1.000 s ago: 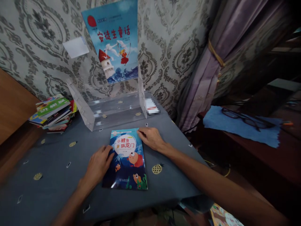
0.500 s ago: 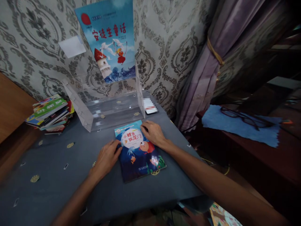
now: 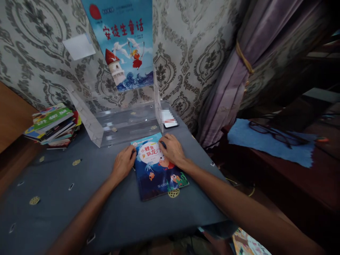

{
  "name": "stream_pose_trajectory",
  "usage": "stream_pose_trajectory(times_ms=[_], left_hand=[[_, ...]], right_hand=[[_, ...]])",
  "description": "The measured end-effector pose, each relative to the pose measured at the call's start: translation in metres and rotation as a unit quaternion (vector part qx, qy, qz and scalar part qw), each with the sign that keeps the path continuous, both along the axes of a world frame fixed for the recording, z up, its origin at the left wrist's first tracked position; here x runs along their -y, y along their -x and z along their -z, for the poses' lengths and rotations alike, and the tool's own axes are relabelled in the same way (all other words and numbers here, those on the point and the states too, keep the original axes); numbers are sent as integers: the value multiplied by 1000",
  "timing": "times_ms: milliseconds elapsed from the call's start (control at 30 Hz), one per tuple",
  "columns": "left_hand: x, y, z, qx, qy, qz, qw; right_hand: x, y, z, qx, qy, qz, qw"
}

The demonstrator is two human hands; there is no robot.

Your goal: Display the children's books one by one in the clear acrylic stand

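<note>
A blue picture book (image 3: 155, 177) with an orange fish on its glossy cover lies flat on the table, slightly turned. My left hand (image 3: 124, 161) is closed with curled fingers at the book's upper left edge. On the opposite side, my right hand (image 3: 172, 149) grips the upper right edge, its thumb over the cover. Parts of the fingers of both hands are hidden. Just beyond the book stands a clear acrylic stand (image 3: 87, 117). Behind that, a larger light-blue book (image 3: 124, 53) with a red-roofed tower is upright.
Several books lie in a stack (image 3: 57, 125) at the left. A phone-like item (image 3: 170, 119), partly pixelated, rests right of the stand. Glasses (image 3: 276, 132) lie on a blue cloth (image 3: 244, 138) atop a dark red surface. A tied purple curtain (image 3: 225, 92) hangs at the right.
My left hand has slid up along the book's left edge and its fingers have curled in more. The book has shifted slightly away from me. My right hand stays at its upper right edge.
</note>
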State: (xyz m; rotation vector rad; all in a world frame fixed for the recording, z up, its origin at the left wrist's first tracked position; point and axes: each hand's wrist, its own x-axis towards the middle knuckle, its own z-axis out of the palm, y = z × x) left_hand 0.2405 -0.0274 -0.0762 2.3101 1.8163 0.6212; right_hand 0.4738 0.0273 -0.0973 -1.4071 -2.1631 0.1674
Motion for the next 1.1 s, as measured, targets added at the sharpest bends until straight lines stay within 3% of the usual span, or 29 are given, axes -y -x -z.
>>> stream_pose_trajectory(times_ms=[133, 400, 633, 1100], left_hand=[[-9, -1, 7, -4, -19, -34, 999], [-16, -1, 15, -33, -63, -31, 997], [-20, 4, 25, -15, -118, 13, 993], [-21, 2, 28, -31, -71, -11, 997]], right_hand=[[5, 3, 0, 7, -13, 6, 1000], [9, 7, -2, 36, 11, 17, 999], [5, 5, -1, 34, 29, -3, 999], [-17, -6, 18, -12, -9, -50, 999]])
